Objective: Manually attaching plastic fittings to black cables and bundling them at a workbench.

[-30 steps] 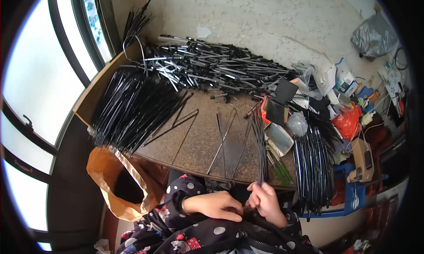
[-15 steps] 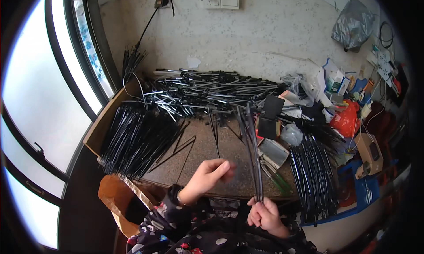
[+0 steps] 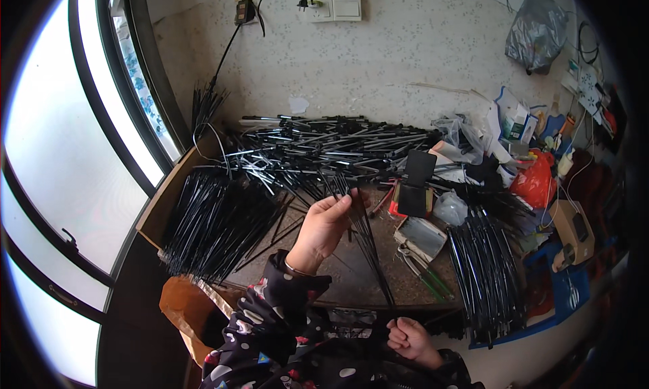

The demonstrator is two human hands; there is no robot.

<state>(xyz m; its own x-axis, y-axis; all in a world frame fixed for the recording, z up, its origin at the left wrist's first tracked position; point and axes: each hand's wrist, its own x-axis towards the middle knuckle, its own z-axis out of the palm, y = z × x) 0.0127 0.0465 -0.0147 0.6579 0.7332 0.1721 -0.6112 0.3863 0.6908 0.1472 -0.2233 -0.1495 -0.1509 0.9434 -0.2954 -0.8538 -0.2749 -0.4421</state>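
Note:
My right hand [image 3: 410, 338] is low near my lap, closed around the bottom ends of a bundle of thin black rods [image 3: 368, 247]. The bundle rises up and left over the table, fanning out at its top. My left hand [image 3: 325, 225] is raised over the table, fingers pinching the upper part of that bundle. Beyond it lies a wide heap of tangled black rods [image 3: 324, 149]. A neater stack of black rods [image 3: 216, 223] lies at the table's left.
A brown table [image 3: 351, 281] carries another rod stack [image 3: 487, 274] on the right, a black pouch [image 3: 416, 182], green-handled pliers [image 3: 422, 270], a red bag [image 3: 534, 182] and small boxes. An orange bag [image 3: 189, 308] hangs at the lower left. Windows curve along the left.
My left hand has gone from my lap up onto the rod bundle over the table. My right hand dropped lower with the bundle's ends. The view tilted up toward the wall.

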